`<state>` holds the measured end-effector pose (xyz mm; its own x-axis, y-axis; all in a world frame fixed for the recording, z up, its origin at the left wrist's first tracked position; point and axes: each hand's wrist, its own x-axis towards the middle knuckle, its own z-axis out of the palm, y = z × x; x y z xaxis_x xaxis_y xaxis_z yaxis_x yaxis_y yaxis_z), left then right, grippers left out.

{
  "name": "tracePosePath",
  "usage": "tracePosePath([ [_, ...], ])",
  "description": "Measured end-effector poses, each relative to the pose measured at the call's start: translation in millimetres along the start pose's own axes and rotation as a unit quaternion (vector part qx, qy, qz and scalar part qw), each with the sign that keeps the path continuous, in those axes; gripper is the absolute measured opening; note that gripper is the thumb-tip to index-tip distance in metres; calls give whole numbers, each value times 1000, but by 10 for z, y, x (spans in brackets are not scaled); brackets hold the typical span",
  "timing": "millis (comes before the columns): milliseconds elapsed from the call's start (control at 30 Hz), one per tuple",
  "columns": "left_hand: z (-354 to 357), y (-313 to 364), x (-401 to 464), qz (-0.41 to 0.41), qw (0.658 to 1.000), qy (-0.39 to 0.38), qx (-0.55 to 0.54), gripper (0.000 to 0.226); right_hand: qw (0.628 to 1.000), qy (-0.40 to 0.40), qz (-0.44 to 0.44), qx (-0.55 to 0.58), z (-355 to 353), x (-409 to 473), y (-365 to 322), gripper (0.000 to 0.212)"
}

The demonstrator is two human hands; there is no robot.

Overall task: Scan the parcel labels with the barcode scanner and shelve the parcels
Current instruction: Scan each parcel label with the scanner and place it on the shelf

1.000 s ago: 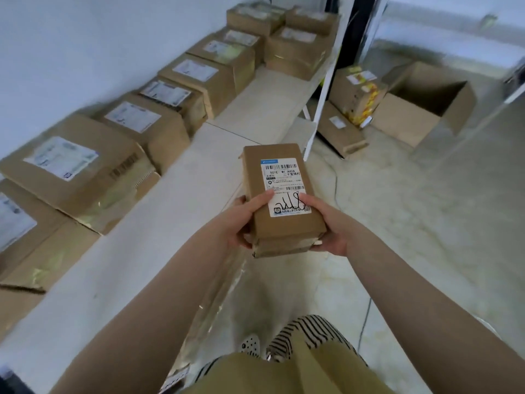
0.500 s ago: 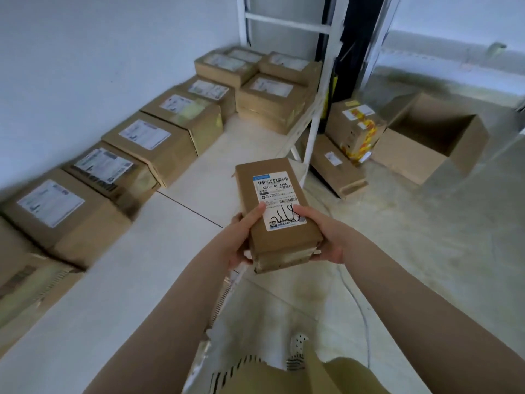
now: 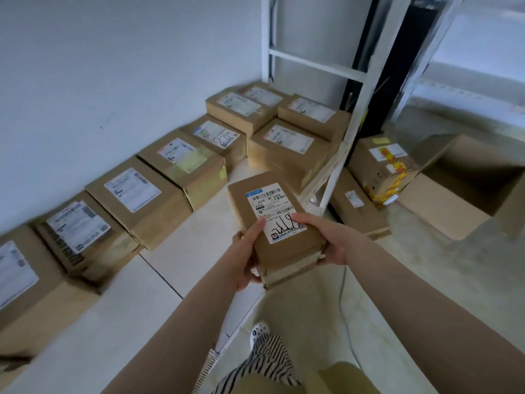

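A small brown parcel (image 3: 287, 248) with a white barcode label and a black handwritten mark on top is held in the air over the front edge of the white shelf (image 3: 199, 251). My left hand (image 3: 245, 257) grips its near left side, thumb on top beside the label. My right hand (image 3: 324, 240) grips its right side, thumb on the label's corner. No barcode scanner is in view.
Several labelled cardboard parcels (image 3: 162, 191) line the shelf along the wall, with a cluster (image 3: 287, 149) at its far end. A white shelf upright (image 3: 352, 115) rises behind. On the floor to the right lie two parcels (image 3: 383, 169) and an open empty carton (image 3: 468, 189).
The view has swung toward the far end of the shelf. The parcel stays held in both hands and now sits a little farther forward over the shelf edge.
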<state>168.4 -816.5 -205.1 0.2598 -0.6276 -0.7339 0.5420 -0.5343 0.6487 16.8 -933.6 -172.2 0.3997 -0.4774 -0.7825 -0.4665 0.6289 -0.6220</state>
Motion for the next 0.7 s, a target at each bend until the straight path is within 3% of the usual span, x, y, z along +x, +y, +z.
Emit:
tracePosePath([
  [100, 61, 251, 284, 8, 999, 20, -30, 87, 1000, 8, -4, -3, -18, 265, -366, 54],
  [167, 118, 391, 438, 5, 998, 44, -53, 76, 1000, 22, -16, 12, -25, 394, -539, 56],
  [267, 199, 601, 670, 11, 992, 77, -95, 82, 996, 73, -21, 38, -49, 596, -687, 77],
  [367, 251, 699, 841, 14, 988, 93, -126, 90, 992, 91, -20, 82, -61, 728, -709, 85],
  [500, 367, 788, 1035, 30, 983, 115, -140, 96, 991, 61, -34, 117, -105, 916, -811, 73],
  [700, 548, 950, 1127, 20, 976, 168, -140, 81, 992, 44, -29, 115, -190, 1147, -988, 64],
])
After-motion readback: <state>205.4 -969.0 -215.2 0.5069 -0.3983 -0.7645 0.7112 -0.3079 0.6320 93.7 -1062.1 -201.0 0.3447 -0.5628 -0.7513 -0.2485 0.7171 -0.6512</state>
